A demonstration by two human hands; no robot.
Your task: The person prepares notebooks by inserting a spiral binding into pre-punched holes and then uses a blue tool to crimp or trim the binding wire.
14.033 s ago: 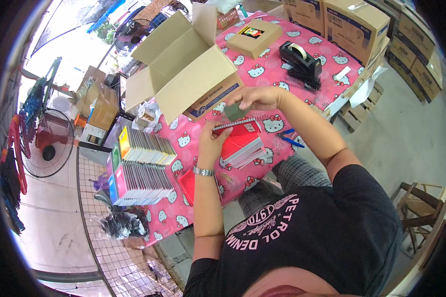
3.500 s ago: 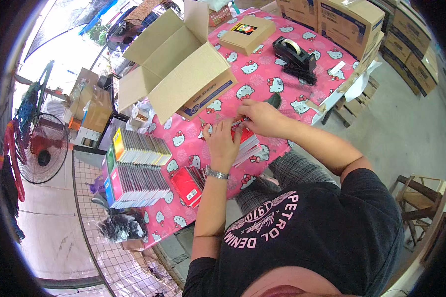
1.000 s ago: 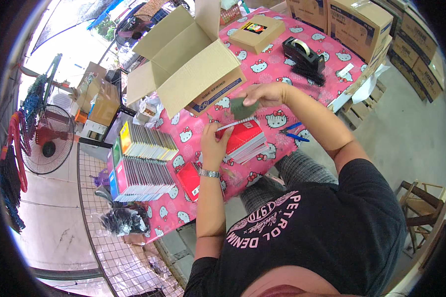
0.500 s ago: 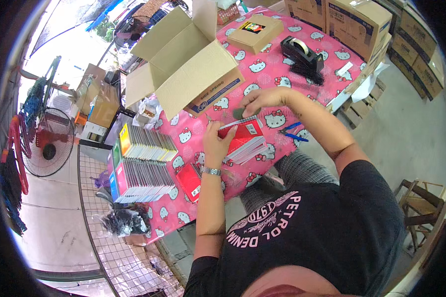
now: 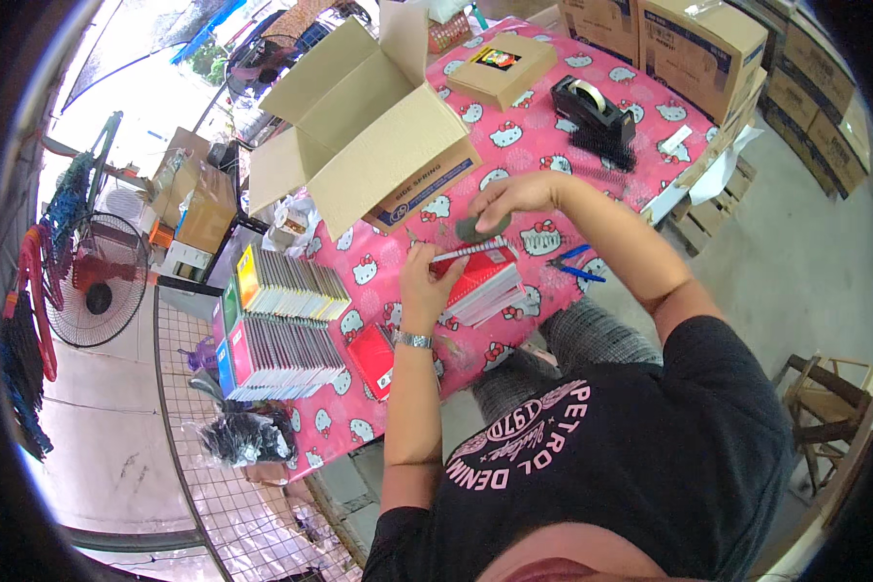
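A stack of red-covered notebooks (image 5: 487, 289) with white page edges lies in front of me, the top one with a row of holes or coil loops along its far edge. My left hand (image 5: 424, 283) grips the left end of the top notebook, thumb on its cover. Just above that far edge, my right hand (image 5: 506, 202) holds a dark grey-green rounded pad (image 5: 477, 230); its exact kind cannot be made out. Blue-handled pliers (image 5: 579, 264) lie to the right of the stack. Left of it, another red notebook (image 5: 370, 361) rests near my left wrist.
Rows of spiral notebooks (image 5: 286, 325) stand packed at the left of the pink tablecloth (image 5: 359, 267). An open cardboard box (image 5: 388, 145) sits behind them. Farther right are a closed box (image 5: 502, 73), a black tape dispenser (image 5: 592, 107) and dark wire coils (image 5: 606, 147).
My right hand has lifted slightly and moved away from the notebook's edge, so more of the grey-green pad shows. My left hand keeps its hold with little movement.
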